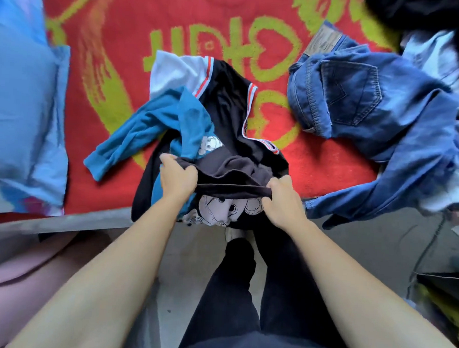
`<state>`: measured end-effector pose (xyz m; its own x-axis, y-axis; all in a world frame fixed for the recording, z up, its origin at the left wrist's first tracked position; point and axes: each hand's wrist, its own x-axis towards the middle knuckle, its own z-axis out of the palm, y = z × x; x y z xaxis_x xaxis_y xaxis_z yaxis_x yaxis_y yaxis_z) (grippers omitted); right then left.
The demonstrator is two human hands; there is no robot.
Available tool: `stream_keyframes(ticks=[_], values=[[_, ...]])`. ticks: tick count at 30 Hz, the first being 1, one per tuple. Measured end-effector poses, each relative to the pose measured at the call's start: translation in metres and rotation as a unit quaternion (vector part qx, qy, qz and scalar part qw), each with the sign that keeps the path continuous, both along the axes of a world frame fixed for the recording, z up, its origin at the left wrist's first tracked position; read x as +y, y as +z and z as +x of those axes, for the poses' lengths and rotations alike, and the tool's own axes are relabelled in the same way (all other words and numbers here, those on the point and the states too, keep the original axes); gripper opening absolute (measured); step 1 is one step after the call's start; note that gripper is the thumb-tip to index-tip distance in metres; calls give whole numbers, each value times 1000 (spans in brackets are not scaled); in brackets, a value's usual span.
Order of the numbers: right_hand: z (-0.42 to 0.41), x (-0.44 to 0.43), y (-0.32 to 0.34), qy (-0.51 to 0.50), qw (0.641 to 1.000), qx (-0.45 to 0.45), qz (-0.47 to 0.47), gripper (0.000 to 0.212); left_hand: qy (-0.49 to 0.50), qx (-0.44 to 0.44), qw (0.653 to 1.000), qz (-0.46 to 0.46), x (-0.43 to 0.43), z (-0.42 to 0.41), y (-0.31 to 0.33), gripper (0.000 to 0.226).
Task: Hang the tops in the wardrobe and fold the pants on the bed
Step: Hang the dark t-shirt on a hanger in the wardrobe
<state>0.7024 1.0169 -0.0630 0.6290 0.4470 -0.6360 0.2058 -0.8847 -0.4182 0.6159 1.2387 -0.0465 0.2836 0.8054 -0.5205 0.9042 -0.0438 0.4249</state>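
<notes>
Forearms [117, 258] out, my left hand [177, 177] and right hand [283, 200] pinch the black cartoon-print garment [236, 171] taut by its edge, probably to sort it.

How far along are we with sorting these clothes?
Nothing looks finished: the jeans lie rumpled on the bed. In hand: the left hand and right hand grip the edge of a black printed top. Still to do: that top, the teal top and the denim shirt to hang, the jeans to fold.
</notes>
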Motion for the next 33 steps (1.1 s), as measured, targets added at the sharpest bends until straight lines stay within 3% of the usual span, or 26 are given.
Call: stream_keyframes(ticks=[5,9,14,17,20,23,26,29,33], values=[[8,23,90,1,999,-25,27,6,55,-194,975,91,4,-5,107,25],[17,35,177,-13,997,-4,78,14,116,-283,942,135,23,-10,203,23],[24,69,293,-34,951,109,287,59,221,-396,869,199,42,-39,307,18],[32,90,355,65,954,13,291,46,258,-436,823,258,40,-70,361,21],[33,110,402,164,930,-155,290,14,280,-431,803,301,25,-109,392,26],[12,110,441,169,883,-241,366,23,248,-383,821,342,-10,-152,410,41],[-14,97,457,170,842,-223,460,23,233,-312,838,382,-57,-197,418,44],[-56,87,460,210,813,-205,502,21,294,-245,804,455,-104,-243,427,32],[-132,75,467,271,812,-155,494,22,379,-193,765,484,-172,-311,445,16]])
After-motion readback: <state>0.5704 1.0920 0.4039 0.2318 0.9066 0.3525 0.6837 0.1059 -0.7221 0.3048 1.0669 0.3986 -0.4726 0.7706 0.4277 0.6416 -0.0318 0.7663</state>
